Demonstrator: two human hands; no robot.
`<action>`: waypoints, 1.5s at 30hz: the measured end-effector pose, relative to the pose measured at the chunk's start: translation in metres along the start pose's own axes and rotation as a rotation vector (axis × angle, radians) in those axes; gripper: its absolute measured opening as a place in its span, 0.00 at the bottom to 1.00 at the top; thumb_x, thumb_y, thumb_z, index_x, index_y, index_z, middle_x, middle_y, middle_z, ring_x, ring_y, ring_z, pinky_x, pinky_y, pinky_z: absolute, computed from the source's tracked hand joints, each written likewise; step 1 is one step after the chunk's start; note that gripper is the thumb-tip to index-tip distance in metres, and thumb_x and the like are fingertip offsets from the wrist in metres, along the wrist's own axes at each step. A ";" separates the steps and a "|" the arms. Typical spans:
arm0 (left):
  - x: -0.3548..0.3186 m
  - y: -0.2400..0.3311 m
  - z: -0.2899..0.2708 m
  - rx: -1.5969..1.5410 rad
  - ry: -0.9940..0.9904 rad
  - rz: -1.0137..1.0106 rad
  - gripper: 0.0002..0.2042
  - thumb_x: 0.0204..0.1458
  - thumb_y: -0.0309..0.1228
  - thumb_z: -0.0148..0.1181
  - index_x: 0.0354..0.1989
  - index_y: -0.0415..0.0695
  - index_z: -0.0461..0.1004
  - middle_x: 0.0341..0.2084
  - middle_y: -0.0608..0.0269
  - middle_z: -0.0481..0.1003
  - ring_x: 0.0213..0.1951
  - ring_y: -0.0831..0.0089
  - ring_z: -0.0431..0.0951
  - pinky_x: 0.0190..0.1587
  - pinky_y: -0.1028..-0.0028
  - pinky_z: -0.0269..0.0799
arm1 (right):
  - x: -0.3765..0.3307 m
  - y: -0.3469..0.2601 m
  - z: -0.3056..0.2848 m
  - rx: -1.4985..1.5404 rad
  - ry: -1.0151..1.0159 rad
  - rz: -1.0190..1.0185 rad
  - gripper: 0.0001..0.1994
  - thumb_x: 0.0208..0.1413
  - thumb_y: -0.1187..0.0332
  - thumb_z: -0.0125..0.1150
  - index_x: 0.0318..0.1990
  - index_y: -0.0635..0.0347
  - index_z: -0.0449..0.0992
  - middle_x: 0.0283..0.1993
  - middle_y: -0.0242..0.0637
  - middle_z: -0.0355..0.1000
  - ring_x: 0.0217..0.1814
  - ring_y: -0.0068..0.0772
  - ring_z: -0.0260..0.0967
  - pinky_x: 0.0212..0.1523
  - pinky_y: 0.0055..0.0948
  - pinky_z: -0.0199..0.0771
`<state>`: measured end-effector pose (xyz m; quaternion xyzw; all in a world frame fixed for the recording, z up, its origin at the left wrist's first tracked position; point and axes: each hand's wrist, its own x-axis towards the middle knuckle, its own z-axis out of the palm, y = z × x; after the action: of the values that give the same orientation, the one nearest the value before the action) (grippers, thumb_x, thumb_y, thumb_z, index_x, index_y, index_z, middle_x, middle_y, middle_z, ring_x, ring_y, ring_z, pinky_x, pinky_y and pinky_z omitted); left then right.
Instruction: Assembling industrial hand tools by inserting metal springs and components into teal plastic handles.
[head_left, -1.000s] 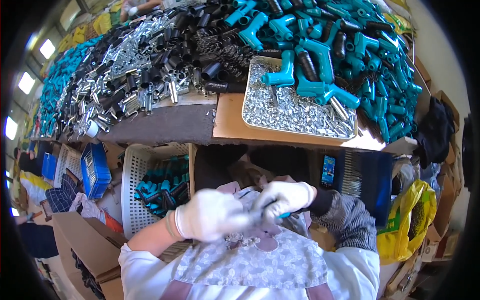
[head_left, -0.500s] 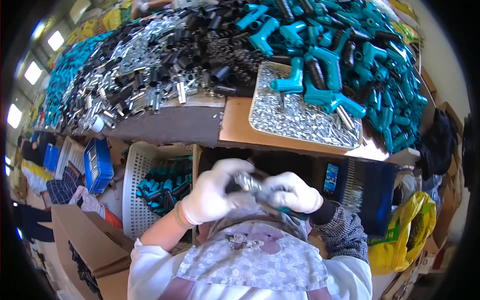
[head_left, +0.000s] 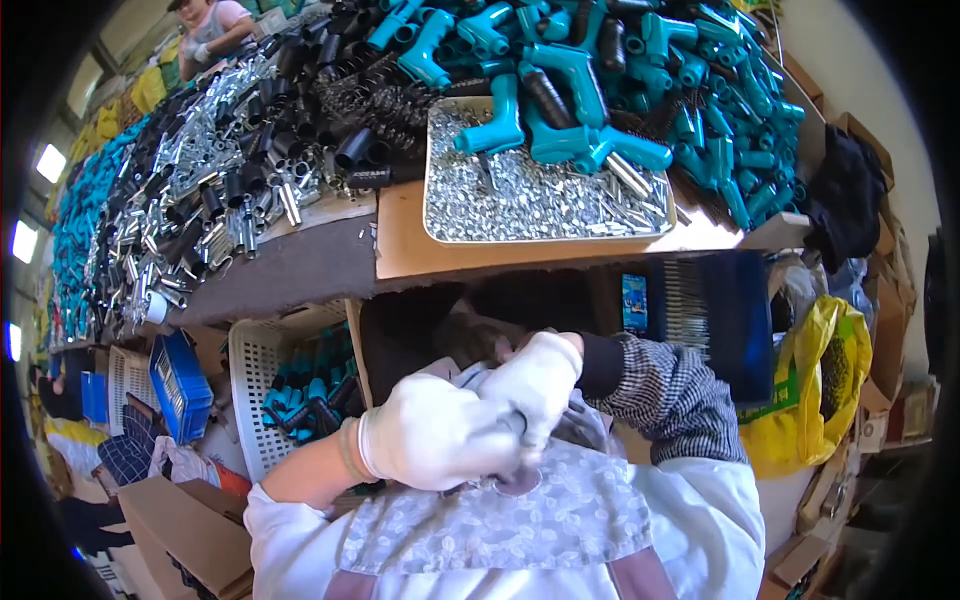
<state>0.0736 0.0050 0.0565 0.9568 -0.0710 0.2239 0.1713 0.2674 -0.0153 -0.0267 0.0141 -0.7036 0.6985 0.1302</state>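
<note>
My left hand (head_left: 425, 435), in a white glove, is closed low over my lap, its fingers bent toward the other hand. Touching it is my right hand (head_left: 545, 375), also gloved and closed, its fingers pointing down. Whatever sits between them is covered by the gloves and blurred; I cannot make out its kind. Below them lies the grey patterned apron (head_left: 500, 530). Beyond the hands, on the bench, is a shallow tray (head_left: 432, 205) of small silver metal pieces. Several teal pistol-shaped housings (head_left: 497, 120) lie over its far side.
A white perforated basket (head_left: 245, 400) with teal and black parts stands at left, beside a cardboard box (head_left: 180, 530). Heaped silver and black tubes (head_left: 230, 190) cover the bench's left. A phone (head_left: 634, 300), a dark blue bin (head_left: 740, 330) and a yellow sack (head_left: 790, 440) are at right. Another person (head_left: 215, 35) is far left.
Both hands have come closer together and turned, the left lower and to the right, the right to the left. The shiny metal between them is now hidden. The view has shifted right.
</note>
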 end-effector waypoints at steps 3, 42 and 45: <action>-0.010 -0.013 -0.006 -0.041 -0.034 -0.131 0.16 0.40 0.38 0.66 0.41 0.57 0.83 0.18 0.67 0.75 0.19 0.65 0.77 0.21 0.68 0.70 | -0.008 -0.024 0.000 -0.265 0.285 0.220 0.11 0.50 0.66 0.75 0.30 0.66 0.81 0.21 0.38 0.75 0.20 0.29 0.70 0.23 0.31 0.70; -0.089 0.016 0.055 -0.058 0.241 -0.835 0.22 0.40 0.23 0.71 0.48 0.35 0.78 0.26 0.46 0.77 0.25 0.49 0.79 0.31 0.58 0.74 | -0.021 0.088 0.001 1.232 1.792 -0.634 0.21 0.68 0.44 0.51 0.35 0.52 0.71 0.25 0.32 0.66 0.25 0.30 0.65 0.34 0.39 0.72; -0.084 0.003 0.084 -0.115 0.109 -1.229 0.26 0.46 0.26 0.67 0.57 0.38 0.75 0.41 0.42 0.80 0.40 0.44 0.82 0.44 0.58 0.78 | -0.019 0.213 -0.056 1.237 1.826 -0.319 0.19 0.65 0.46 0.55 0.37 0.52 0.72 0.26 0.33 0.71 0.25 0.35 0.69 0.31 0.40 0.73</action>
<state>0.0318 -0.0225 -0.0515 0.7991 0.4900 0.1285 0.3237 0.2515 0.0419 -0.2400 -0.3523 0.1353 0.6519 0.6577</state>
